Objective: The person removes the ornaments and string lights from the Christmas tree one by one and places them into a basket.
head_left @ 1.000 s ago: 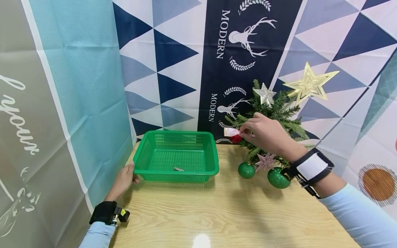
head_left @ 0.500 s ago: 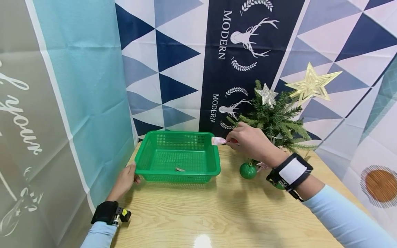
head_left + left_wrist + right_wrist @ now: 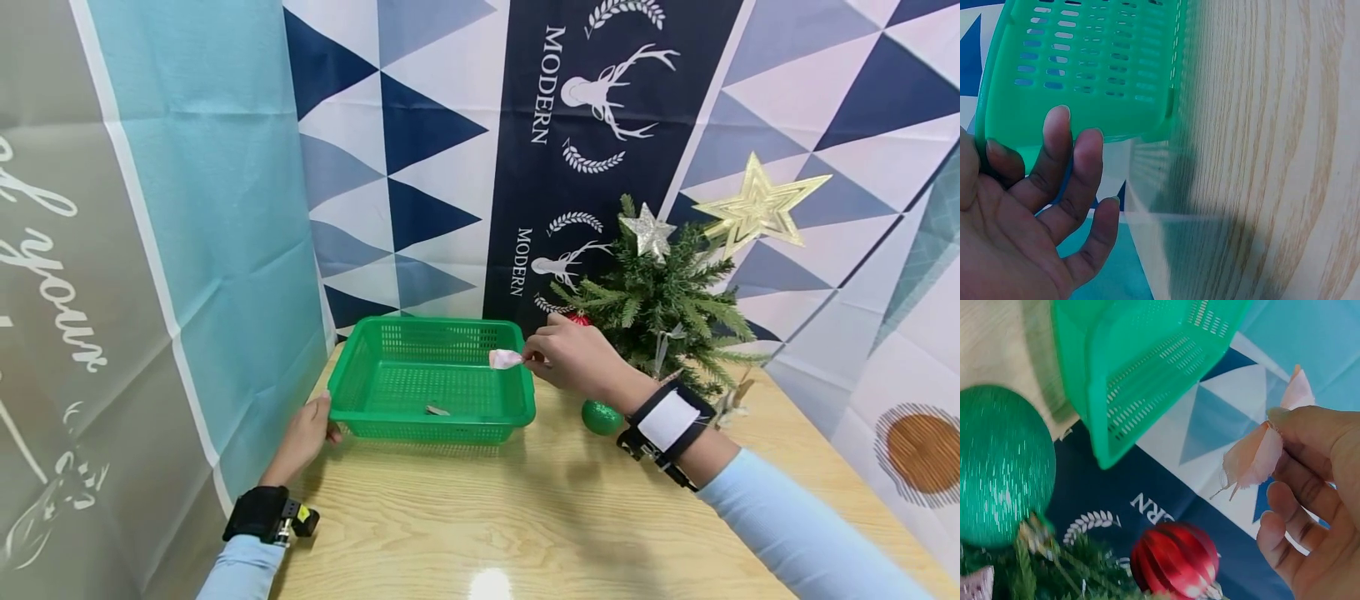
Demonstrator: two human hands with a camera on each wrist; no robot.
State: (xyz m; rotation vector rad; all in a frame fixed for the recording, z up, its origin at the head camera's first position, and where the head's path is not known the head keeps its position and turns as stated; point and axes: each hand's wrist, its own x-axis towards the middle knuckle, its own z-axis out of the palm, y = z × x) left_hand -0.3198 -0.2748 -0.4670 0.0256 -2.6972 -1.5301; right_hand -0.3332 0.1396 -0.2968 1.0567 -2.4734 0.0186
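A small pale pink ribbon bow [image 3: 1254, 456], with thin wires or threads at one end, is pinched between the thumb and index finger of my right hand [image 3: 576, 357]. The bow's free end is over the right rim of the green plastic basket [image 3: 431, 432]. My left hand [image 3: 302, 435] grips that basket's front left corner. In the left wrist view the left fingers [image 3: 1085, 156] are bent at the corner, and some touch the wall. A small pale flat piece [image 3: 437, 411] lies inside the basket near its front wall; its kind is too small to tell.
At the right stands a small Christmas tree [image 3: 660, 308] with a gold star [image 3: 761, 204], a silver star [image 3: 647, 232], a green glitter ball [image 3: 600, 417] and a red ball [image 3: 1175, 559]. Printed cloths hang behind and to the left of the wooden table [image 3: 420, 517].
My right hand has moved left and slightly down, away from the tree to the basket's right side, carrying the bow. The red ball now shows behind it. My left hand keeps its hold.
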